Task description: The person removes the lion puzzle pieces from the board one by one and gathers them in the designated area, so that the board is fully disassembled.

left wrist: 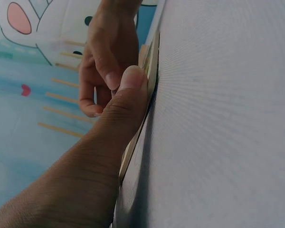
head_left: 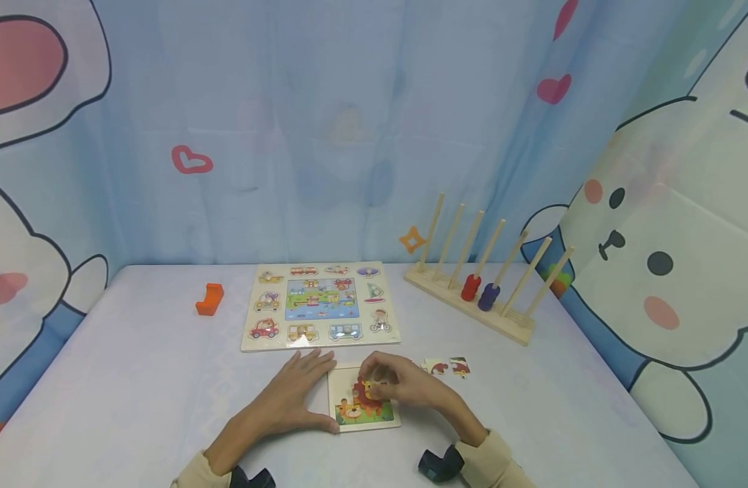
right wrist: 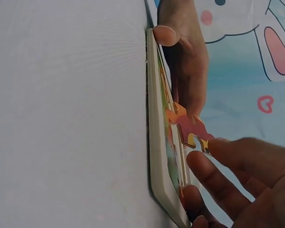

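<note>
A small wooden jigsaw board (head_left: 344,375) with a lion picture lies on the table in front of me. My left hand (head_left: 291,398) rests along its left side, fingers stretched out and thumb at the near left corner; in the left wrist view the thumb (left wrist: 128,90) touches the board's edge. Over the board, my right hand (head_left: 407,383) pinches a red and orange puzzle piece (right wrist: 192,128) between thumb and fingers. That piece stands tilted above the board in the right wrist view. Lion pieces (head_left: 349,411) fill the board's lower part, while its upper part shows bare wood.
Two loose puzzle pieces (head_left: 460,367) lie right of the board. Behind it is a larger vehicle puzzle (head_left: 374,335). A wooden peg stand (head_left: 431,283) with red and blue beads stands at back right, and an orange block (head_left: 210,300) at back left.
</note>
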The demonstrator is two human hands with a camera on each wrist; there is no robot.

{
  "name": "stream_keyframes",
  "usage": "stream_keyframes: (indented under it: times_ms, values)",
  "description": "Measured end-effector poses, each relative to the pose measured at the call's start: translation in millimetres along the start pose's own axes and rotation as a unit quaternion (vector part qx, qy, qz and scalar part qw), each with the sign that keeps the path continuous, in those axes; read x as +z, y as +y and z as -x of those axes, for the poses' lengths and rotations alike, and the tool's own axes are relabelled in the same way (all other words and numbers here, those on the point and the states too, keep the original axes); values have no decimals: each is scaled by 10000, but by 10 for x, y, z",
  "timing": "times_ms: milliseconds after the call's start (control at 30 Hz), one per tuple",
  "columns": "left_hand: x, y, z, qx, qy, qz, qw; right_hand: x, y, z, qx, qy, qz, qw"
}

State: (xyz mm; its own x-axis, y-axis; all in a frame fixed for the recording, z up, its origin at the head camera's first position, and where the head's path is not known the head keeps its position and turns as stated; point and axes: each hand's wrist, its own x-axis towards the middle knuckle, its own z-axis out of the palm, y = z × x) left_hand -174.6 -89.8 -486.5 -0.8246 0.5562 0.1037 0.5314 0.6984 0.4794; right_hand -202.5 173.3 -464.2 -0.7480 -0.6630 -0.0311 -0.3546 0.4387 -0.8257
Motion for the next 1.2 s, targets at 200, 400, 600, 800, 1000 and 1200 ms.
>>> stream_keyframes:
  times_ms: [200, 400, 600, 800, 1000, 1200]
  values:
    - [6, -2, 0, -17, -38, 4, 10000, 28, -21, -2, 105, 188, -63, 9997]
    - [10, -11, 1, -18, -64, 47, 10000, 59, -118, 11, 265, 263, -171, 9992]
    - [11, -20, -2, -17, -74, 39, 10000, 18, -343, 67, 175, 164, -458, 9987]
    - [6, -16, -8, -17, -72, 32, 10000, 43, -167, 23, 181, 171, -211, 9995]
    - [5, -15, -9, -12, -70, 13, 10000, 26, -72, -5, 199, 194, -336, 9990]
    - [4, -20, -11, 9, -47, 9, 10000, -31, -37, 7, 138, 256, -343, 9990]
